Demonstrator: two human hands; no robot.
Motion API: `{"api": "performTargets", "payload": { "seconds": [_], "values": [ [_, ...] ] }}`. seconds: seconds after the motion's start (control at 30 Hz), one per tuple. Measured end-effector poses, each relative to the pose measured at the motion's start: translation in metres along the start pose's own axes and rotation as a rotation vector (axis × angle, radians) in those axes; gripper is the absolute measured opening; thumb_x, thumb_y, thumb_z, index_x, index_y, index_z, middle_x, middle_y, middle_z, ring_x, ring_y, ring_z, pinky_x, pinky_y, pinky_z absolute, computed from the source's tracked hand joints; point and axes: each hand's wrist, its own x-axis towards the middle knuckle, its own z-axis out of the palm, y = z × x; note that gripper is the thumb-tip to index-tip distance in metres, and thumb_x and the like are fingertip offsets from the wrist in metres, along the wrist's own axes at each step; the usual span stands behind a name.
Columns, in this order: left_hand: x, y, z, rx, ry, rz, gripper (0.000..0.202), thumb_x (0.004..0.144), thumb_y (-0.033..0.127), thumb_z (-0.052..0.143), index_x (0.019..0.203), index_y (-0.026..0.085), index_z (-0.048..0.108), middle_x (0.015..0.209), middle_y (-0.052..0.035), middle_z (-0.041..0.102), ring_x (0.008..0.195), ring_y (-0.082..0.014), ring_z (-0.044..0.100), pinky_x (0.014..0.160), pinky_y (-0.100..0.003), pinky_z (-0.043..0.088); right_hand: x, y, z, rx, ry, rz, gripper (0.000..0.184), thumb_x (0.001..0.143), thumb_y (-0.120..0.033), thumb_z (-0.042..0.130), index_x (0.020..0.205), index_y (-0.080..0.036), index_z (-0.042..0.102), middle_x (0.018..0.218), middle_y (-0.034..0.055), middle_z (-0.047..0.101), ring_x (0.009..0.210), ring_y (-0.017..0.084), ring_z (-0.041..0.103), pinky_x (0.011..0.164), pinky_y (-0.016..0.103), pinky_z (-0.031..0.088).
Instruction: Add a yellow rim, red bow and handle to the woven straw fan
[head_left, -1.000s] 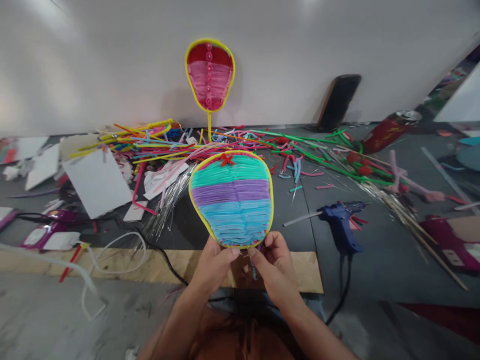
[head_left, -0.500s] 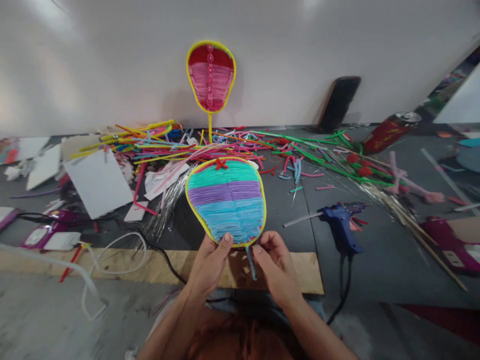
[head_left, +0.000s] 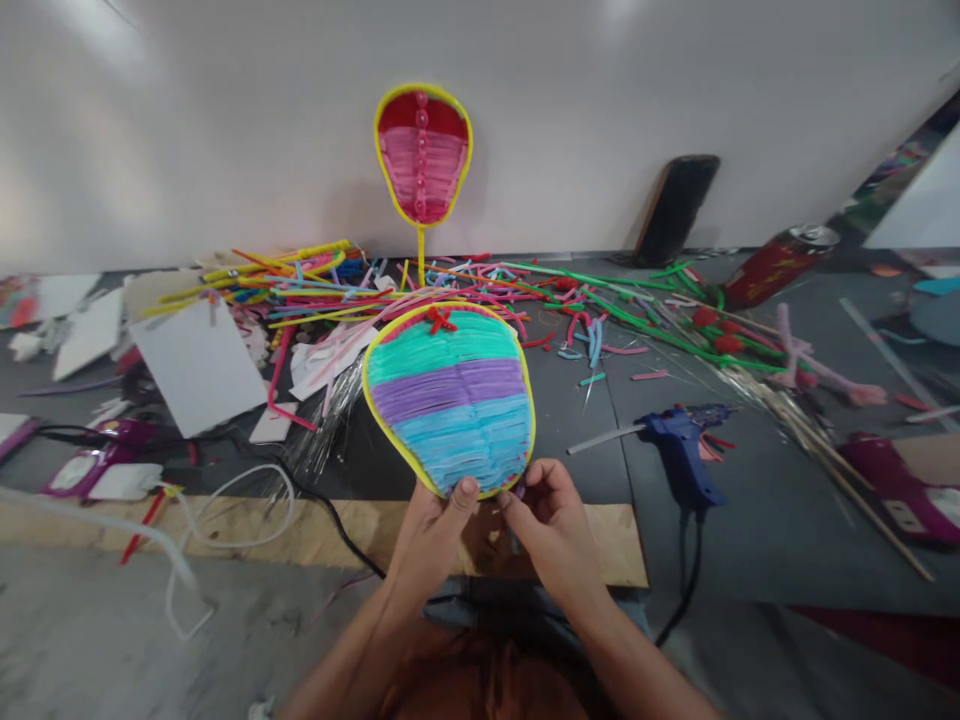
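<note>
A fan-shaped pipe-cleaner panel (head_left: 457, 395), striped teal, purple and light blue with a yellow rim and a small red bow near its top, is held up in front of me. My left hand (head_left: 439, 525) grips its lower edge, thumb on the front face. At the lower right edge, my right hand (head_left: 551, 510) has its thumb and fingers pinched together by the rim; a purple bit shows there, and whether the fingers hold the panel or its stem is hard to see. The light-blue stem below is mostly hidden.
Behind stands a pink-and-red panel (head_left: 421, 155) on a yellow stem. Loose pipe cleaners (head_left: 330, 290) lie along the back. A blue glue gun (head_left: 682, 450) with its cord is at right, near a red can (head_left: 780, 265) and a leaning phone (head_left: 677, 210). White card (head_left: 199, 365) lies left.
The striped panel has come slightly closer and tilted. Its light-blue stem, hanging in plain sight before, is now mostly out of view. Both hands stay at the lower edge.
</note>
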Motion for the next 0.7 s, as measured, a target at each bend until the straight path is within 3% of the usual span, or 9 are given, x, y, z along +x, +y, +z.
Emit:
{"api": "performTargets", "payload": {
  "seconds": [0.13,0.27,0.47,0.7],
  "values": [
    [-0.001,0.001,-0.003,0.098,0.028,0.027,0.02,0.083,0.03,0.067,0.1,0.02,0.068,0.094,-0.006,0.072,0.111,-0.0253,0.059,0.102,-0.035,0.039,0.001,-0.001,0.001,-0.01,0.015,-0.028,0.03,0.071,-0.024,0.07,0.078,-0.023,0.041,0.068,-0.0077,0.048,0.058,0.008,0.046,0.051,0.017,0.041],
    [-0.002,0.001,-0.004,0.052,0.048,0.013,0.016,0.076,0.023,0.072,0.092,0.02,0.07,0.09,-0.0054,0.072,0.11,-0.0269,0.059,0.102,-0.036,0.04,0.001,-0.001,0.002,-0.038,0.034,-0.066,0.03,0.071,-0.022,0.07,0.078,-0.023,0.041,0.068,-0.0073,0.048,0.06,0.008,0.047,0.055,0.018,0.041],
    [0.004,-0.004,0.001,-0.129,0.145,-0.024,0.032,0.08,0.033,0.07,0.108,0.02,0.065,0.103,-0.0065,0.071,0.108,-0.0237,0.061,0.101,-0.037,0.041,-0.001,-0.003,0.003,-0.132,-0.036,-0.07,0.022,0.079,-0.031,0.065,0.084,-0.023,0.046,0.072,-0.0048,0.05,0.06,0.01,0.047,0.053,0.02,0.041],
    [0.012,0.008,0.008,-0.342,0.142,-0.058,0.05,0.076,0.036,0.074,0.121,0.024,0.057,0.108,-0.0057,0.07,0.102,-0.0243,0.064,0.091,-0.039,0.049,-0.003,0.003,0.003,-0.148,-0.087,-0.127,0.019,0.083,-0.034,0.063,0.095,-0.023,0.052,0.083,-0.0007,0.055,0.072,0.012,0.054,0.062,0.023,0.048]
  ]
}}
